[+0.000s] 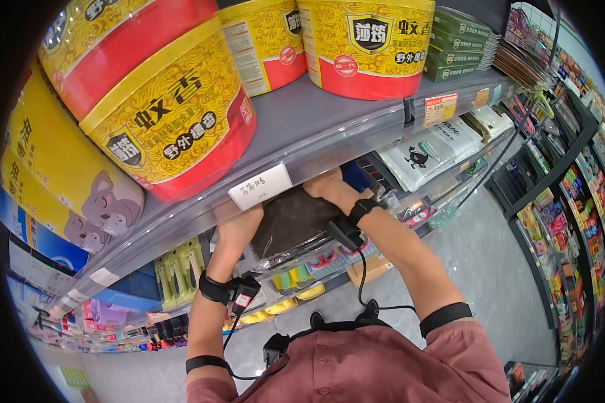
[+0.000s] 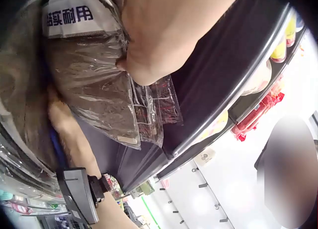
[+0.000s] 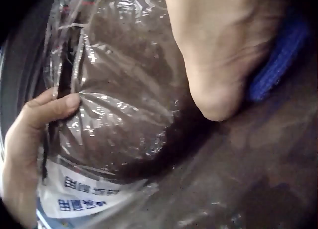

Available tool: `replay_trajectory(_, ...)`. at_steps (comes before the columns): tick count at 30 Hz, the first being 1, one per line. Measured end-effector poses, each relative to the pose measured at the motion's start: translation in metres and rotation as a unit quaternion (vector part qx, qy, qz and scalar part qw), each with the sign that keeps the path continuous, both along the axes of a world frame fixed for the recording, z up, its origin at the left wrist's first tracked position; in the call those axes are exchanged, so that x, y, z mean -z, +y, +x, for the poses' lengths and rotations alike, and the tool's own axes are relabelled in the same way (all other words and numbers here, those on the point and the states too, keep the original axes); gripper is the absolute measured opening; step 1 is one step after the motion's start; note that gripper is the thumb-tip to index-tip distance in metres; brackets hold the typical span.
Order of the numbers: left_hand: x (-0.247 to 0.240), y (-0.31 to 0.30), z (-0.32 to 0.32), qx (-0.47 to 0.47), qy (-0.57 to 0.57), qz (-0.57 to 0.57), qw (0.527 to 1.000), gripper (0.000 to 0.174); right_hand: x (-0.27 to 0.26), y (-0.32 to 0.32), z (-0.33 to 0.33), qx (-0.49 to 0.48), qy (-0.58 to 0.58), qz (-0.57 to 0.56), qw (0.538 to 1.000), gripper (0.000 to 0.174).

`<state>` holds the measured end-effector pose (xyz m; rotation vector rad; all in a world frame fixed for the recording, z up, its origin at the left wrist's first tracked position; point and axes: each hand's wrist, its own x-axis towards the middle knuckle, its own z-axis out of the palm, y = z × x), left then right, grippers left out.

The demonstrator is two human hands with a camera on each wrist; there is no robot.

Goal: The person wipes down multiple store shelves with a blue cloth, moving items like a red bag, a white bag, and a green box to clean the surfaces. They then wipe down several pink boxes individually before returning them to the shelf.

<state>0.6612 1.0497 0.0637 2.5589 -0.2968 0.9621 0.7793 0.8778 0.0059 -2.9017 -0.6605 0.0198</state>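
Observation:
A flat brown package (image 1: 292, 225) in clear, crinkled plastic lies under the front edge of the upper shelf. Dark printed characters stand on the white band (image 2: 79, 15) across one end of it. My left hand (image 3: 42, 117) pinches one edge of this package, thumb on the near face. On the far side, my right hand (image 1: 326, 187) reaches in between the package and more brown plastic-wrapped goods (image 3: 238, 174). A blue textured item (image 3: 280, 62) shows right beside the right hand. The right fingers are mostly hidden, and I cannot tell whether they grip anything.
Yellow-and-red tubs (image 1: 175, 114) stand on the shelf above, whose clear front rail (image 1: 336, 151) overhangs my hands. White packs (image 1: 427, 154) lie to the right. Knives in green packs (image 1: 181, 275) hang at the left. Another rack (image 1: 551, 235) stands across the aisle.

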Motion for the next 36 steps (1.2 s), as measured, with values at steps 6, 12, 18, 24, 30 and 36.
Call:
replay_trajectory(6,-0.008,-0.001,-0.003,-0.073,-0.05,0.293,0.952,0.024,-0.008,0.033,-0.098,-0.049,-0.08,0.122,0.988,0.042)
replay_trajectory(12,-0.015,-0.031,-0.006,0.045,0.0,-0.083,0.996,0.017,0.009,0.0,-0.147,-0.249,-0.151,0.222,0.931,0.048)
replay_trajectory(18,-0.016,-0.03,-0.012,0.036,0.002,-0.075,0.997,0.015,0.015,-0.076,-0.165,-0.305,-0.093,0.272,0.908,0.05)
replay_trajectory(24,-0.015,-0.024,-0.01,0.039,-0.015,0.007,0.999,0.018,0.016,-0.137,-0.173,-0.146,-0.048,0.191,0.97,0.033)
replay_trajectory(30,-0.015,-0.021,-0.008,0.027,0.049,-0.02,0.998,0.019,-0.051,-0.125,-0.171,-0.049,-0.171,0.185,0.967,0.049)
replay_trajectory(36,-0.017,-0.003,-0.006,0.005,0.118,-0.011,0.993,0.024,-0.032,-0.125,-0.136,-0.136,-0.214,0.134,0.958,0.02)
